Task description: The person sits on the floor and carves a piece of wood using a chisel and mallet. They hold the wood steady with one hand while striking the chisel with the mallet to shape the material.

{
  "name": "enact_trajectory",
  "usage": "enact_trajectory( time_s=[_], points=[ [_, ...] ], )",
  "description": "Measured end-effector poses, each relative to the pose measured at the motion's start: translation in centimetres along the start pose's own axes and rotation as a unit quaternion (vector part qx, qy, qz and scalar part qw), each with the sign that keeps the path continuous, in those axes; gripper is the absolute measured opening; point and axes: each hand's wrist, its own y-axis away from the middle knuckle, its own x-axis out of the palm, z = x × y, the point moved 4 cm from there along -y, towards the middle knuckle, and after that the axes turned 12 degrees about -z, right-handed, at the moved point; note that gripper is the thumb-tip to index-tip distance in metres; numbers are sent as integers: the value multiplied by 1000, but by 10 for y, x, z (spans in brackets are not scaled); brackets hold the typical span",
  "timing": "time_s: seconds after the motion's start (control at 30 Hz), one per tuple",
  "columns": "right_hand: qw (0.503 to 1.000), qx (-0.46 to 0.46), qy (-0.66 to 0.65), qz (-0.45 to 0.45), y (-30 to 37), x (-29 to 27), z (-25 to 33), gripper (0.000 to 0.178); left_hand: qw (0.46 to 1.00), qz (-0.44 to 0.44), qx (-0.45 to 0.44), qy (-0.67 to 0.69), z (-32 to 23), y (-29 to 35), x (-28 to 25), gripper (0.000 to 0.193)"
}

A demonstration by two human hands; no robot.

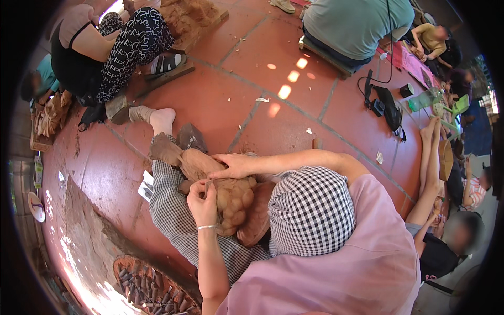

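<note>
clay figure (233,202) on lap; left hand (202,202) pinches it; right hand (233,165) rests atop

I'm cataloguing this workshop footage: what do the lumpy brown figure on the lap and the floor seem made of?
The lumpy brown figure looks like unfired clay: matte, soft rounded lobes, with the left hand working its surface. The red-brown floor seems to be glazed or polished terracotta tile, with visible joints and sheen.

I am looking down at a red tiled floor (220,105) that is carrying everything here. A round woven basket (152,289) of small dark pieces is lying on it at the lower left. A black bag (388,107) with its cable is resting on the tiles at the upper right, and small white scraps (261,99) are lying scattered between the seated people.
</note>
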Motion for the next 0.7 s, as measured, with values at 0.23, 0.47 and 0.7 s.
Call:
enact_trajectory(
  time_s=[0.23, 0.47, 0.7],
  points=[
    [998, -34, -60, -16, -1, 4, 6, 85, 996, -2, 60, -61, -4, 5, -14, 13],
    [998, -3, -68, 4, -3, 9, 1, 77, 999, -29, 5, 22, -5, 21, -18, 18],
    [996, -23, -82, 17, -8, 12, -2, 76, 1000, -8, -14, -27, -15, 14, -15, 20]
  ],
)
